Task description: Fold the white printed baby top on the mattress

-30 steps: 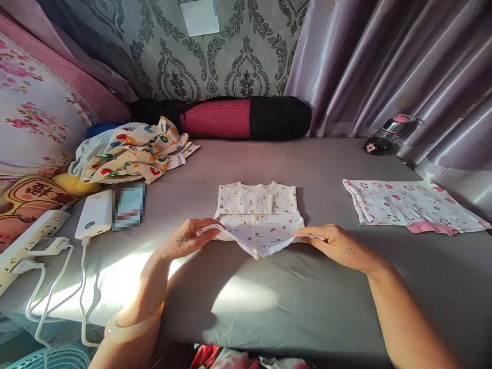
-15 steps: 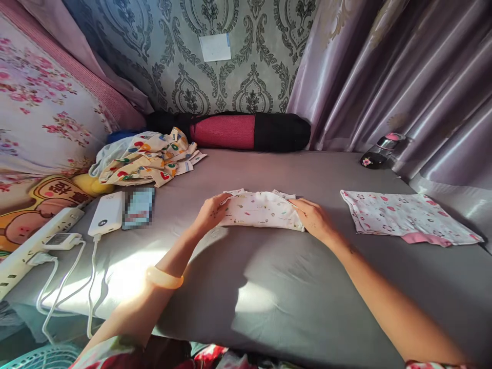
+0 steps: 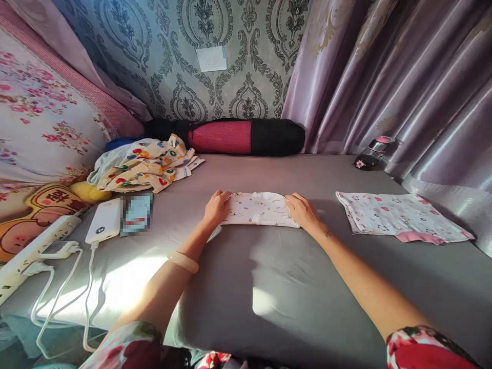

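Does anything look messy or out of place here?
The multicoloured cloth at the back left lies in a crumpled heap. It stands out because the white garment between the left hand and right hand is folded flat, and the pink-printed garment at the right lies flat. No spill or damage shows.

Matt cloth is shown by the folded white printed garment (image 3: 257,210), glossy satin-like fabric by the long mauve curtain (image 3: 348,77).
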The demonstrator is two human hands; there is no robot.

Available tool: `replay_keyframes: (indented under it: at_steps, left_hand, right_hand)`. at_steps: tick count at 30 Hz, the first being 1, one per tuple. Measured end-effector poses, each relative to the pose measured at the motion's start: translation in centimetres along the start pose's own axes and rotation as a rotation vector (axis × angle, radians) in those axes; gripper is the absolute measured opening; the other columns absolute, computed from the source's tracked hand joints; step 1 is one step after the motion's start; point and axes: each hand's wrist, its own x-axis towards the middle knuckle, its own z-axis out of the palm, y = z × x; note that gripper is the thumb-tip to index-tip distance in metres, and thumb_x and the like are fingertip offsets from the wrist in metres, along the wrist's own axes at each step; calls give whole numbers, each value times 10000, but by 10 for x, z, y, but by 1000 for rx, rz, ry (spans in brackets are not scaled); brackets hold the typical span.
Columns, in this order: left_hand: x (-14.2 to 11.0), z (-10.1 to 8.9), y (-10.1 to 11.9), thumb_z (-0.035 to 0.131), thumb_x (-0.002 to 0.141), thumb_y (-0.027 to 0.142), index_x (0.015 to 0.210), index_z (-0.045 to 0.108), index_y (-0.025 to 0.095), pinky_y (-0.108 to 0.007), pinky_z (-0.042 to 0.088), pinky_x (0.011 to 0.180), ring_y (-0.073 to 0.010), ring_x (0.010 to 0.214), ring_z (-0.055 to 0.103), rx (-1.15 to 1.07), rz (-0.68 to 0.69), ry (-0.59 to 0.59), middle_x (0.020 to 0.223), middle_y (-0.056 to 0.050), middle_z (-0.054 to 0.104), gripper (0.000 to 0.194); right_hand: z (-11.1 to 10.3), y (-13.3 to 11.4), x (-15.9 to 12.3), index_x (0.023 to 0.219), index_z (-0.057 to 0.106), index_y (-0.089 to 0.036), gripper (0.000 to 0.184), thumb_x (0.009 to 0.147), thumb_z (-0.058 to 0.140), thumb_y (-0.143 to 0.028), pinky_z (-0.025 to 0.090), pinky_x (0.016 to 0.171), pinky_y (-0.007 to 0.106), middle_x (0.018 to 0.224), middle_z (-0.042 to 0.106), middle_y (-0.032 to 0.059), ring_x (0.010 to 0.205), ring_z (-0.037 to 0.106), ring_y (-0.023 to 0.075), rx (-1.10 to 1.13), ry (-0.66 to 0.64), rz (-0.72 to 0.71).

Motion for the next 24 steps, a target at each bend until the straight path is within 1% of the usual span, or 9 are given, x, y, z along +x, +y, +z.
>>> replay_keyframes:
  at_steps: [3,5,7,10,13,16,19,22,24]
  left_hand:
    - [2,2,2,410,930,228,1159,653,251,-321,509,765,-258,1062,606,25,-48,-12,1078,-102,597,334]
    - [4,5,2,426,922,220,1136,650,237,-335,511,796,-266,1081,597,44,-71,0,1080,-110,596,310]
    - [6,9,-1,430,923,220,1133,632,214,-364,509,838,-275,1083,593,48,-83,46,1078,-124,605,291]
    - [8,17,-6,437,926,230,1139,588,190,-406,495,889,-280,1058,595,22,-108,144,1054,-134,626,264]
    - [9,20,-10,452,929,249,1117,565,180,-418,484,908,-282,1045,602,-10,-145,181,1042,-137,634,231]
    - [10,17,-9,458,935,263,1119,554,160,-418,468,935,-290,1076,594,-27,-190,140,1071,-156,626,232]
    - [10,9,-5,466,936,266,1150,538,149,-408,453,967,-291,1132,571,-54,-232,101,1092,-162,614,254]
    - [4,0,5,509,922,300,1214,515,126,-433,440,983,-319,1181,543,-27,-263,122,1166,-190,579,340]
    - [-3,-6,16,523,918,331,1261,500,113,-479,432,978,-358,1199,521,40,-241,145,1243,-220,544,407]
  right_hand:
    - [3,1,4,1075,684,-210,296,997,405,-269,432,726,270,1085,663,87,934,619,202,14,12,47]
    - [5,2,8,1041,687,-200,292,988,409,-272,431,748,274,1084,665,95,939,620,206,15,18,92]
    - [7,3,11,1040,685,-188,284,973,422,-271,431,764,282,1083,675,108,947,623,216,16,25,159]
    - [10,4,16,1112,663,-167,285,944,454,-264,436,777,301,1067,697,122,951,637,236,51,35,288]
    - [11,4,19,1152,648,-166,301,931,477,-274,444,777,306,1055,712,116,963,651,244,102,23,386]
    - [12,5,20,1140,656,-169,291,931,487,-279,451,798,305,1079,715,113,993,656,244,129,10,415]
    - [10,8,21,1170,648,-149,315,944,485,-297,459,846,303,1107,715,115,1037,649,241,185,3,423]
    - [7,8,18,1228,621,-139,357,964,460,-319,476,862,309,1103,714,117,1054,647,242,241,-15,477]
    - [6,2,13,1264,596,-123,379,970,432,-297,476,903,331,1145,691,144,1097,629,254,212,45,456]
